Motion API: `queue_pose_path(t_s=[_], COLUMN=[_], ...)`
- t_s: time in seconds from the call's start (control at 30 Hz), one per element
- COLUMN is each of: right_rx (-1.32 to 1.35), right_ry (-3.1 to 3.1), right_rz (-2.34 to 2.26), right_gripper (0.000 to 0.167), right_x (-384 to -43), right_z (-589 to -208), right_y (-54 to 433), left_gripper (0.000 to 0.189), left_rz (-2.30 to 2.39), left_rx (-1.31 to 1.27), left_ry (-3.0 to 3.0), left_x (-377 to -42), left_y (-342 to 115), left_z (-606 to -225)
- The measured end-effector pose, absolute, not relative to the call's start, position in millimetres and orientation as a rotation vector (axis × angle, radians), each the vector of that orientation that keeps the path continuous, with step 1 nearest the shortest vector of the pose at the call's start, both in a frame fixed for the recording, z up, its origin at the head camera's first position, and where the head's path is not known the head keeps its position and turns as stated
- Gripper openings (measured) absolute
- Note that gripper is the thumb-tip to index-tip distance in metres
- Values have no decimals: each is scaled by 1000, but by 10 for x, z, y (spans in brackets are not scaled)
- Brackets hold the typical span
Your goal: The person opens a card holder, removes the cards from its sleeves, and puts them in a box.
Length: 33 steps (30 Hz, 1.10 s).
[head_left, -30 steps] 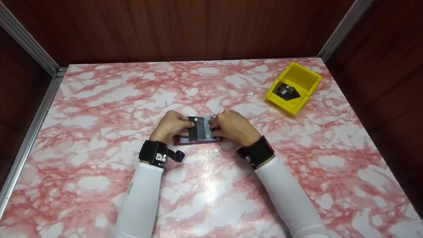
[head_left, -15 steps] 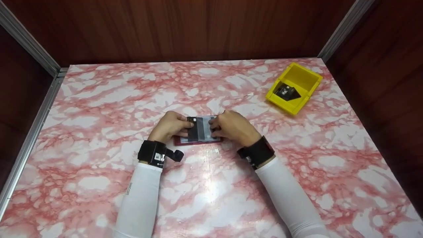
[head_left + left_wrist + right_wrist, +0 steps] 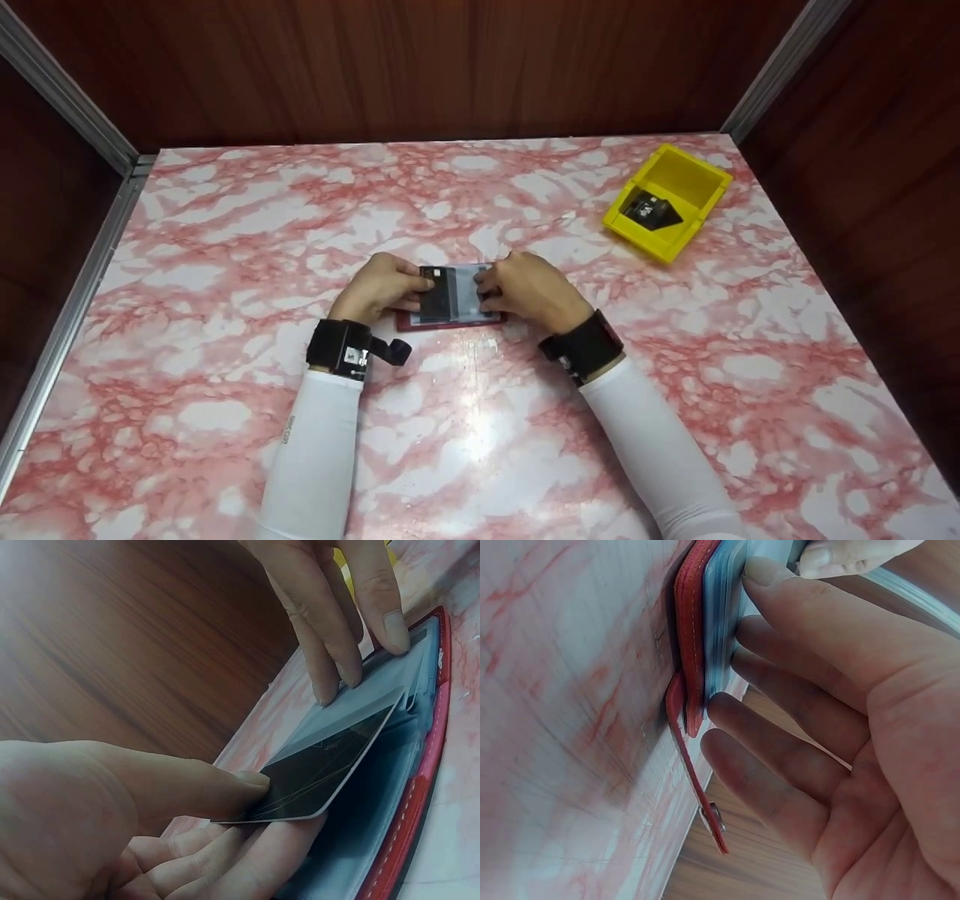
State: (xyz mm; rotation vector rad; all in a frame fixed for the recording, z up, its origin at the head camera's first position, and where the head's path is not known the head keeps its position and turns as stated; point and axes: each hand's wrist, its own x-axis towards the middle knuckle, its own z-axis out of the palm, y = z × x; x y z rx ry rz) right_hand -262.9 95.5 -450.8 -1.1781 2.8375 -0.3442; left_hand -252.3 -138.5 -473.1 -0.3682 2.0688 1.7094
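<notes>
A red card holder (image 3: 450, 327) with clear plastic sleeves (image 3: 466, 281) lies opened out on the table. My left hand (image 3: 381, 289) pinches a black card (image 3: 322, 765) between the thumb on top and the fingers beneath. The card's right end shows greyish through a clear sleeve; the rest is outside it, tilted over the pages. On the right half, my right hand (image 3: 536, 289) presses the sleeves with its thumb and fingertips. In the right wrist view, a red strap (image 3: 686, 757) with a metal snap sticks out from the holder.
A yellow bin (image 3: 694, 202) at the table's back right holds a black card-like piece (image 3: 652, 210) with white lettering. Dark wood-look panels (image 3: 420, 67) stand at the back and sides of the pink marbled table (image 3: 225, 315).
My left hand has drawn the black card slightly leftward, and less of it now shows grey under the sleeve. The right hand has stayed in place.
</notes>
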Motion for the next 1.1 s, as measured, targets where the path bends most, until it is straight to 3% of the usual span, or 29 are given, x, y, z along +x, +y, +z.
queue_pose_path(t_s=[1.1], right_rx=[-1230], right_ry=[2852], right_rz=[-345], right_gripper=[27], right_x=[-2626], right_z=[-4515], right_y=[959], left_gripper=[37], left_rz=[1731], left_rx=[-381], left_ry=[2032], left_x=[-2489], left_y=[-1560], left_z=[-4699])
